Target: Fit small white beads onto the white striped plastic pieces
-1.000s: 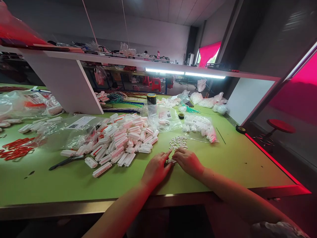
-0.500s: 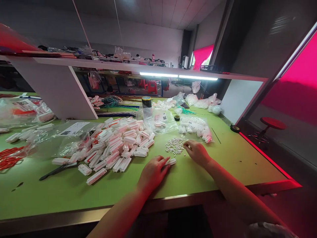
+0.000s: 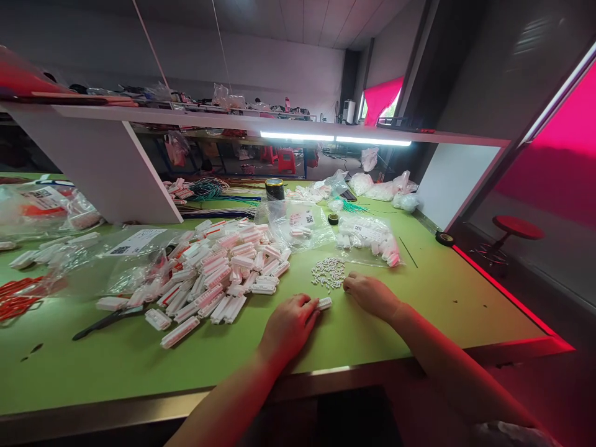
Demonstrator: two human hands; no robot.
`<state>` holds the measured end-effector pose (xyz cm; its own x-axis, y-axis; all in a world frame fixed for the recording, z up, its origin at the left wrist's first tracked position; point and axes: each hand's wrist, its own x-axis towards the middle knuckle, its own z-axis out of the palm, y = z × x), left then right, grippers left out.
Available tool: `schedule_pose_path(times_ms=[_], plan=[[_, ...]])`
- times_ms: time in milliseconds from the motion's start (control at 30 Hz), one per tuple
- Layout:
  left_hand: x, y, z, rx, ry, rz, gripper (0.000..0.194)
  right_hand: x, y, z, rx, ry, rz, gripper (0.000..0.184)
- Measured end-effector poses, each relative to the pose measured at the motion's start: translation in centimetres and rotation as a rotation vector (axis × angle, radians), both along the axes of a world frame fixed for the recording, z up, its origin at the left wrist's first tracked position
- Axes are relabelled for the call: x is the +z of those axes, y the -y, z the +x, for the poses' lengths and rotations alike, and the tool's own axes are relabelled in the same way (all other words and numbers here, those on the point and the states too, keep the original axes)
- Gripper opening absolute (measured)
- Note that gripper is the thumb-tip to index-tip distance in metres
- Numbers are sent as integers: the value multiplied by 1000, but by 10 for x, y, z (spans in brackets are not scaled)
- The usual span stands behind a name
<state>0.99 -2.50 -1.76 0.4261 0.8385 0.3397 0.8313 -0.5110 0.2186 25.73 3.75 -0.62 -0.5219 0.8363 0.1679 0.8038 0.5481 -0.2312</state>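
Note:
My left hand [image 3: 289,324] rests on the green table with its fingers closed around a white plastic connector housing [image 3: 325,303], whose right end sticks out past the fingertips. To the right, my right hand [image 3: 370,294] has its fingers pinched together at the edge of a scatter of tiny white plastic pieces [image 3: 328,273]. Whatever lies between those fingertips is too small or hidden to make out. Left of my hands spreads a large heap of white connector housings [image 3: 223,264], some tinted pink by the light.
Scissors [image 3: 107,320] lie before the heap. Behind the tiny pieces are a clear labelled bag [image 3: 302,226], a bag of white parts [image 3: 367,239] and a black tape roll [image 3: 333,219]. Orange parts [image 3: 21,292] lie far left. A shelf [image 3: 223,123] with a lamp spans above the table.
My right hand has come slightly down and its fingers have drawn closer together beside the tiny pieces. My left hand keeps the connector housing at nearly the same spot.

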Motion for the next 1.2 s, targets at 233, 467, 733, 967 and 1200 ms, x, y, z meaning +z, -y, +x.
schedule_pose_path(times_ms=[233,467,733,967,1200], plan=[[-5,0,2,-21,-106,69,31,6,8,-13,56,-451,-58,13],[-6,0,6,-18,-147,74,27,-1,19,-34,42,-619,-166,12],[-8,1,6,-34,-133,78,27,-13,14,-37,55,-590,-113,11],[-7,2,6,-17,-167,81,25,-17,13,-37,59,-582,-123,10],[-7,2,6,-17,-95,87,31,-9,24,-36,97,-308,68,18]])
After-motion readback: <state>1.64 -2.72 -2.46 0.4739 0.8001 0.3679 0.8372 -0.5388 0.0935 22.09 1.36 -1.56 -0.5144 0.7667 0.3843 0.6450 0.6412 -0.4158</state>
